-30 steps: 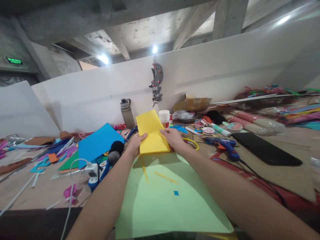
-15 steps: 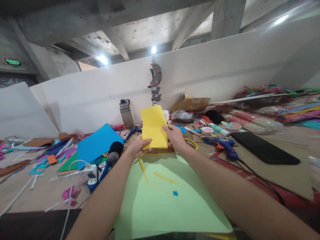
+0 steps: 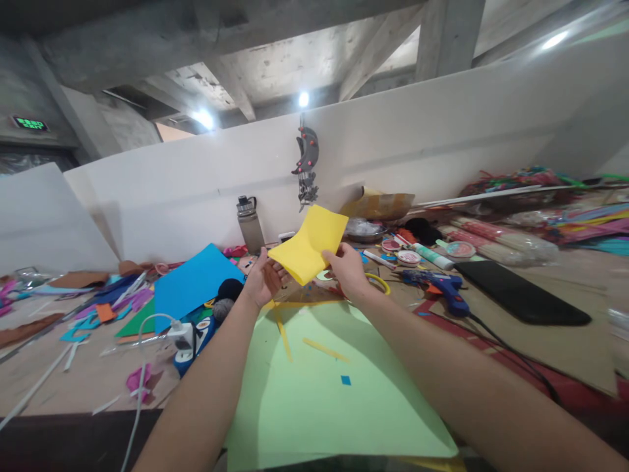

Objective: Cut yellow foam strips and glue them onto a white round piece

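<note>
A soft-looking yellow craft sheet (image 3: 309, 244), tilted with a bend across its middle, is held up above the far edge of the light green sheet (image 3: 339, 413). My right hand (image 3: 348, 270) pinches its right edge between thumb and fingers. At its lower left corner is my left hand (image 3: 264, 280), open, the thumb raised and the fingers partly stretched under or against the edge; their exact contact is hidden. On the green sheet lie narrow yellow strips (image 3: 325, 349) and a small blue square (image 3: 346, 380).
A blue glue gun (image 3: 445, 288) and a black slab (image 3: 521, 292) lie to the right. Leftward are a blue sheet (image 3: 194, 285), yarn balls (image 3: 223, 309) and a white plug with cable (image 3: 181, 334). A bottle (image 3: 250, 224) stands behind, near a hanging moon ornament (image 3: 308, 151).
The yellow sheet has tilted, its top swinging to the right. My left hand has loosened from its lower left corner and opened; my right hand keeps its pinch.
</note>
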A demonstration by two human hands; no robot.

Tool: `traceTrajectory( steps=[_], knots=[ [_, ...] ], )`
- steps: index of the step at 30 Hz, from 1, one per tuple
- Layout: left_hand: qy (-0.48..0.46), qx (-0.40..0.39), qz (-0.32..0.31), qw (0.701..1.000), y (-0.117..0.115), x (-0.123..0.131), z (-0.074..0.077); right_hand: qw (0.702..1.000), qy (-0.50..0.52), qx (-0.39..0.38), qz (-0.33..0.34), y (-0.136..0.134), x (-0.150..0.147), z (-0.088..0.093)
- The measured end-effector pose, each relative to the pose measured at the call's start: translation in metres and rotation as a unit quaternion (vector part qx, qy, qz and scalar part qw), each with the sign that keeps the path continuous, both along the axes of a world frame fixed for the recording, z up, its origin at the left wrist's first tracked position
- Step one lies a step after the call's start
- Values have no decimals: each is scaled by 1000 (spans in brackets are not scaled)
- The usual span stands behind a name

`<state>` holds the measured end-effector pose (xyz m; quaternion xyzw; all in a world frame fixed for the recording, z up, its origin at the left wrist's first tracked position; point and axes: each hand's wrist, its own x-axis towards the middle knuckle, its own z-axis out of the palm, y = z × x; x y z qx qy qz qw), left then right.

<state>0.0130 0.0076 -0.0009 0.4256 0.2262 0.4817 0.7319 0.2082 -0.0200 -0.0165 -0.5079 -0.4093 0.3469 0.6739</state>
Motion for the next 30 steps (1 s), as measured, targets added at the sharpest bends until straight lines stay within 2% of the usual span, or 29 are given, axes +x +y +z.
traceTrajectory(
  steps=[3,6,12,16,21,23,27,30],
  knots=[
    [-43,30,-68,996,-12,10,3,1000,5,6,-15,0,-1,0],
    [-20,25,-81,996,-21,21,0,1000,-2,15,-24,1,-3,-1],
    [86,6,83,993,-12,27,-12,1000,-9,24,-17,-1,-4,1],
    [126,18,109,986,-3,22,-15,999,17,26,-8,-3,1,7],
    [102,30,153,983,-1,19,-15,998,56,17,1,-1,1,6],
    [78,35,128,988,-4,18,-13,997,70,13,0,1,1,4],
    [80,40,20,996,-13,20,-11,996,88,14,-4,3,1,1],
    [107,35,26,993,-14,22,-13,996,92,16,0,3,1,2]
  ],
)
